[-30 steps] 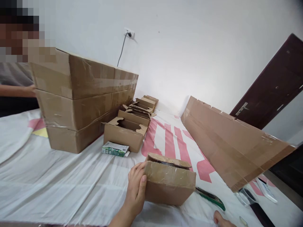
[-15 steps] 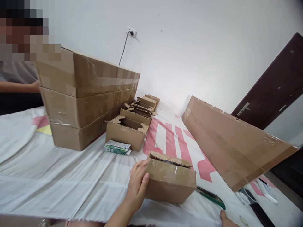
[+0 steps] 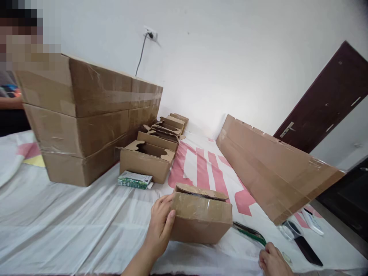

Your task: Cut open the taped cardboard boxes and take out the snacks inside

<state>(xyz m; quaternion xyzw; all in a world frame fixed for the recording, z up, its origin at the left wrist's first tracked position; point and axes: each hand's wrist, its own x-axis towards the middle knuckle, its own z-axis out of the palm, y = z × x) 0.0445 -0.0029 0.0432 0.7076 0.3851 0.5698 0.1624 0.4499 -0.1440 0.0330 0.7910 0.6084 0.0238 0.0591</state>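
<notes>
My left hand (image 3: 160, 223) grips the left end of a small cardboard box (image 3: 201, 218), thumb on its front face and fingers curled round the side. Clear tape runs over the box and its top flaps are nearly closed. At the bottom edge my right hand (image 3: 273, 261) rests on the white cloth with its fingers curled, just below a green-handled tool (image 3: 250, 233). Whether this hand holds anything is unclear.
A stack of long taped cartons (image 3: 89, 115) stands at the left, with a row of small open boxes (image 3: 147, 158) and a green packet (image 3: 133, 180) beside it. A long carton (image 3: 273, 170) leans at the right. Another person's arm (image 3: 10, 101) shows behind the stack.
My right hand has come further into view near the green-handled tool. My left hand keeps its grip on the small box. The view has shifted a little.
</notes>
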